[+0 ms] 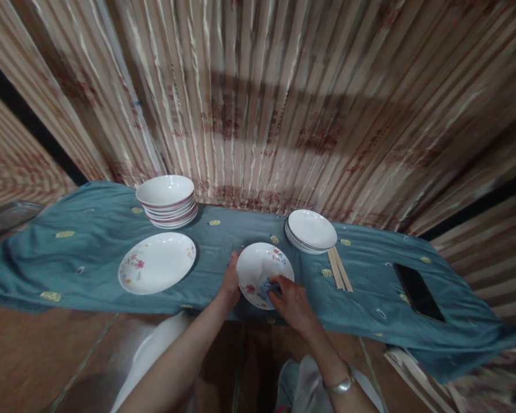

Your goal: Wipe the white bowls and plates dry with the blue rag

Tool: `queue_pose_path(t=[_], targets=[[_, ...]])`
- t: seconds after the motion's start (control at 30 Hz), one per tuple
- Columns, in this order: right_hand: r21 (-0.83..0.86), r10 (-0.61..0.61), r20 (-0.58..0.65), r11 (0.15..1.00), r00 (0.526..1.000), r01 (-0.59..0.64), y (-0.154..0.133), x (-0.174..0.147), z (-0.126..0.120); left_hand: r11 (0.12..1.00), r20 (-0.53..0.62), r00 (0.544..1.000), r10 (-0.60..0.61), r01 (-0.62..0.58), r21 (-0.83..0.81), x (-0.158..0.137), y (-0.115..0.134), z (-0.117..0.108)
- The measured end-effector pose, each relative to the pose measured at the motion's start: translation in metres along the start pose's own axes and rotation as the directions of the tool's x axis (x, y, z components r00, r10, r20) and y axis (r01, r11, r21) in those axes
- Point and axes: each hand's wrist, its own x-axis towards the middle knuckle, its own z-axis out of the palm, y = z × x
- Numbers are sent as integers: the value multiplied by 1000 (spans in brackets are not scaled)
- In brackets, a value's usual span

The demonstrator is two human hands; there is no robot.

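half-curled l hand (230, 282) grips flowered plate (251, 265) by rim, r hand (293, 302) angled inward & curled round bluish cloth (265, 287).

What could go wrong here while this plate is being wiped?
The round white china plate with flowers might slip: the left hand is at its edge while the right hand holds a crumpled blue cloth against it, near the table's front edge.
The tall stack of white, red-banded bowls could topple if bumped.
The oval white floral platter lies close to the left forearm's side and might get knocked.
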Motion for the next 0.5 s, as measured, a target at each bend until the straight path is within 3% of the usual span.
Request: queue_pose_path(t=[0.2,0.5], targets=[[252,-19,97,968,995,-6,-20,6,7,997,0,1000,-22,22,-75,3,0,-1],[370,-80,42,927,996,59,-35,22,27,996,-62,996,-62,58,-71,6,-5,-9]])
